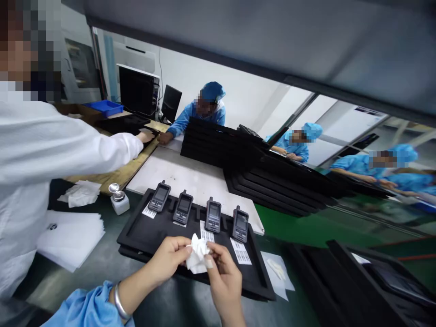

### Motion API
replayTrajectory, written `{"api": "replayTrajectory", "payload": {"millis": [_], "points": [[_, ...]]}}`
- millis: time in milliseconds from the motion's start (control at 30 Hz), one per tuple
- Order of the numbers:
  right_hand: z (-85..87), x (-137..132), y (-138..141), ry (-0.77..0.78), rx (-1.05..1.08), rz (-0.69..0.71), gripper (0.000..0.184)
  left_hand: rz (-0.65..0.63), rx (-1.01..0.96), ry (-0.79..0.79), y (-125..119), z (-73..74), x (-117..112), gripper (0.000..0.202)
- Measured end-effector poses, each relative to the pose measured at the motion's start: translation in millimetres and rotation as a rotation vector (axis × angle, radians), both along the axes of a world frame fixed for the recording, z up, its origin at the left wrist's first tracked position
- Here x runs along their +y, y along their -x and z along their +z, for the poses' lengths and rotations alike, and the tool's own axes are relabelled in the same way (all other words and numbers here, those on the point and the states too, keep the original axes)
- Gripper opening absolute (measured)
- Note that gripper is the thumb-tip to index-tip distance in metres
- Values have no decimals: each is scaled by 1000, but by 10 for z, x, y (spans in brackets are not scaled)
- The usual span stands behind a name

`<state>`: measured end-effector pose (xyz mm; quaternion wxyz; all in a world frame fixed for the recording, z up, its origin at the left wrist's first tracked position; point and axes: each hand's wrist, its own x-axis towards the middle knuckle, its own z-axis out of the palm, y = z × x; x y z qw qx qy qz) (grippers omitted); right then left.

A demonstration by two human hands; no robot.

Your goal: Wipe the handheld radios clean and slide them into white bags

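Between my two hands is a crumpled white tissue (197, 256), held above the near edge of a black foam tray (150, 245). The fingers of my left hand (170, 259) pinch its left side. My right hand (225, 277) grips it from the right with thumb and fingers. Several black handheld radios with screens and stubby antennas, such as one radio (213, 215), lie in a row in the tray just beyond my hands. White label sheets (240, 251) with printed rows stick out from under them.
A white pump bottle (120, 203) with its lid up, crumpled tissues (81, 193) and white sheets (73, 236) lie at the left. Stacked black trays (218, 143) stand beyond; more trays (316, 281) are at the right. A co-worker's white sleeve (102, 152) reaches in from the left.
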<state>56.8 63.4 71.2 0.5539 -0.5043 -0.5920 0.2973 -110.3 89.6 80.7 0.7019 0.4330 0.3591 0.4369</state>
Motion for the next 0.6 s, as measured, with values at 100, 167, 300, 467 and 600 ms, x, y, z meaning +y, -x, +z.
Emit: {"api": "replayTrajectory", "payload": {"millis": [100,167,300,467,600], "points": [[-30,67,-38,220,177,-3,42,-33,-88,57,119,-4,-43,45],[-29,91,-27,331,238,72,48,-54,-144,75,175,-28,-60,47],[43,56,110,340,197,297,35,-62,-249,135,252,-114,-78,54],[85,-44,291,48,-175,170,17,41,-334,340,323,-159,-134,55],[34,-116,372,-68,-382,189,24,99,-374,459,376,-156,-185,53]]}}
